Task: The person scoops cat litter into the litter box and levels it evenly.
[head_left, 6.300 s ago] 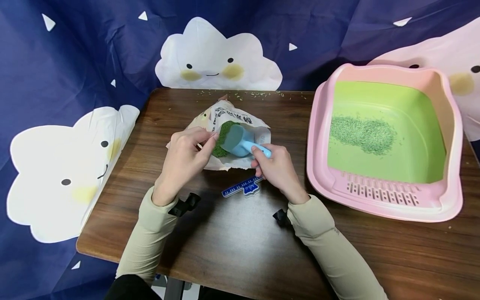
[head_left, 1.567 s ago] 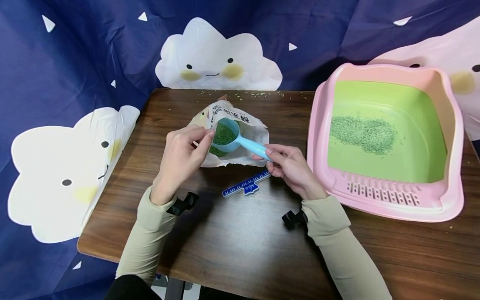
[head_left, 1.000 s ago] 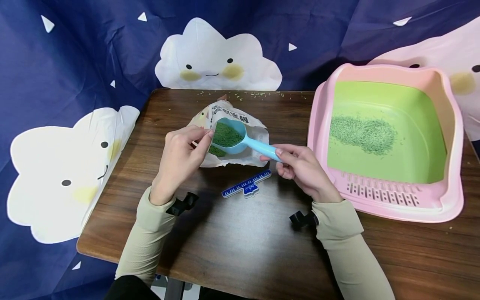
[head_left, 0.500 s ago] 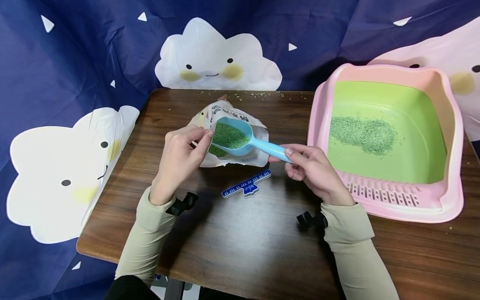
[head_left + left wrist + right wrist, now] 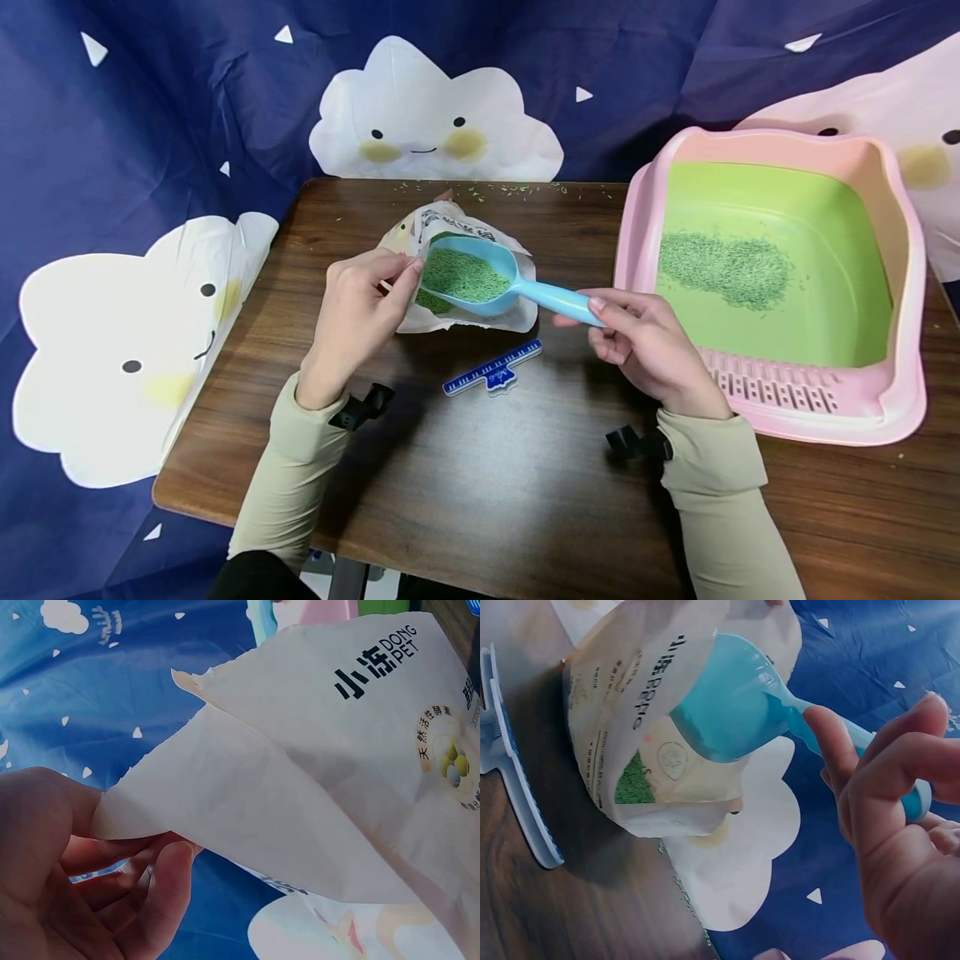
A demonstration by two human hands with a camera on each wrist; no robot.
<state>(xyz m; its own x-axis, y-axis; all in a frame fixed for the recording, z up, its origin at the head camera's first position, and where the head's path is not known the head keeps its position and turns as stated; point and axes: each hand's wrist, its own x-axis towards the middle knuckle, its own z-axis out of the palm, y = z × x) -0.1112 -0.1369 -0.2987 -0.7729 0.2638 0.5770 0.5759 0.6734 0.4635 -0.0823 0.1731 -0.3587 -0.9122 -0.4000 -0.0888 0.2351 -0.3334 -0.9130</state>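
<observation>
My left hand [image 5: 356, 312] pinches the torn edge of a white printed bag [image 5: 247, 795], which stands open on the table with green pellets inside. In the head view my right hand [image 5: 645, 337] grips the handle of a light blue scoop [image 5: 739, 705]. Green pellets [image 5: 465, 277] fill the scoop's bowl, which sits at the bag's mouth, its front end still overlapping the opening. The left wrist view shows thumb and fingers on one corner of the bag. From the right wrist camera, the fingers wrap round the scoop handle.
To the right stands a pink litter box [image 5: 633, 242] with a green base and a patch of pellets [image 5: 727, 267] in it. A blue bag clip [image 5: 492, 368] lies in front of the bag. Loose pellets lie along the back edge of the wooden table [image 5: 480, 483].
The scoop came up out of the bag, turned upright and loaded with pellets. My right hand has moved right, away from the bag. My left hand stays on the bag's edge.
</observation>
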